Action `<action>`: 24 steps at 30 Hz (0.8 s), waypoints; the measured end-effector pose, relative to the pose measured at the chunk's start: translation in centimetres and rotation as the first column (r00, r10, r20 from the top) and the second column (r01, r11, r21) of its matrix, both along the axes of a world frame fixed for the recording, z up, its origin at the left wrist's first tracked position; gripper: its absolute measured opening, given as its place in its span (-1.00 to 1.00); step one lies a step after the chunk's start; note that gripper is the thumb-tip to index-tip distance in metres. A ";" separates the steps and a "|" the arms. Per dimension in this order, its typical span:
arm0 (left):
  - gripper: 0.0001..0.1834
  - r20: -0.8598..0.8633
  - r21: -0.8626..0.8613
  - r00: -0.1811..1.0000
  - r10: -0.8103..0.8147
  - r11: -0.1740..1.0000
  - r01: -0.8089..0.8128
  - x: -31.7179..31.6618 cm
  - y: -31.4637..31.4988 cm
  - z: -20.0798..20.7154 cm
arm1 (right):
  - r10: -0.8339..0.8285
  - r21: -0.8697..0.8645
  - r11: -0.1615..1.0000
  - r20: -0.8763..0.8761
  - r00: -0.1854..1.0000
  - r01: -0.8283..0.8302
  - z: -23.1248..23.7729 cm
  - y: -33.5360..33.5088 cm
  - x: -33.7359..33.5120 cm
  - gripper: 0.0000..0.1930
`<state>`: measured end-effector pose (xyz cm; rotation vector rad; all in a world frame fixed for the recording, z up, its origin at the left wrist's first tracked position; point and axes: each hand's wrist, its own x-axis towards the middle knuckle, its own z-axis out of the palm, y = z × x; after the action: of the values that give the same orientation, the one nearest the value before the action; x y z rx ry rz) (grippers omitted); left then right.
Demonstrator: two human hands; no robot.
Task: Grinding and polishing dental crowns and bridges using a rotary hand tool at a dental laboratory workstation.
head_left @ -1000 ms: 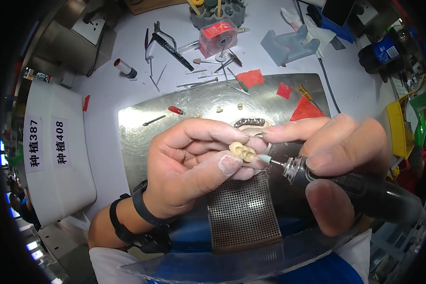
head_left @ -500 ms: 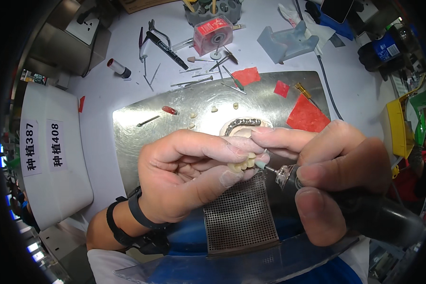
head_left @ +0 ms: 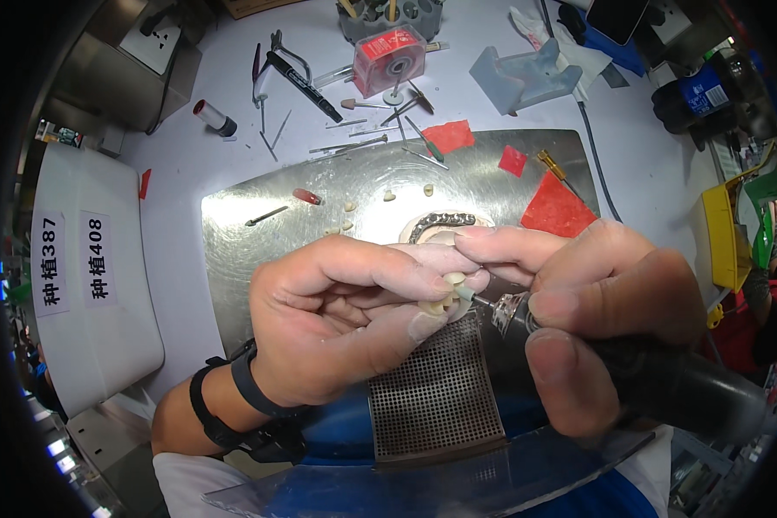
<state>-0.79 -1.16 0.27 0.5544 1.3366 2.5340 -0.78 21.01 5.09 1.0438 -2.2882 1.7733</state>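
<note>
My left hand (head_left: 332,302) pinches a small tooth-coloured dental bridge (head_left: 439,306) between thumb and fingers, which cover part of it. In my right hand (head_left: 609,285) is a black rotary handpiece (head_left: 673,384), gripped near its metal nose. Its pale green grinding bit (head_left: 465,293) meets the bridge, or sits very close to it. The fingertips of both hands come together above the bridge. Just beyond them, a plaster dental model (head_left: 445,239) carries a dark metal framework (head_left: 447,219). Below the bridge lies a perforated metal grid (head_left: 436,397).
A metal plate (head_left: 268,203) holds several loose tooth crowns (head_left: 389,196), a bit (head_left: 266,216) and red wax sheets (head_left: 557,207). Farther back are scattered burs (head_left: 354,145), a black marker (head_left: 306,86), a red tape dispenser (head_left: 388,62) and a grey stand (head_left: 527,78). A clear shield (head_left: 527,466) crosses nearest me.
Both hands have shifted slightly left, with the handpiece. The bridge has turned a little in my left fingers, and the bit now sits closer in against it.
</note>
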 end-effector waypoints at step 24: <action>-0.74 0.137 -0.176 0.980 0.142 0.977 -0.117 0.3 0.6 1.1 | -0.064 -0.064 0.995 0.102 0.993 0.071 -0.8 -0.3 -0.2 -0.81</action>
<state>-0.46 -0.58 1.37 0.2465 1.5561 2.4743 -1.03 20.70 4.29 0.8753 -2.2719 1.9020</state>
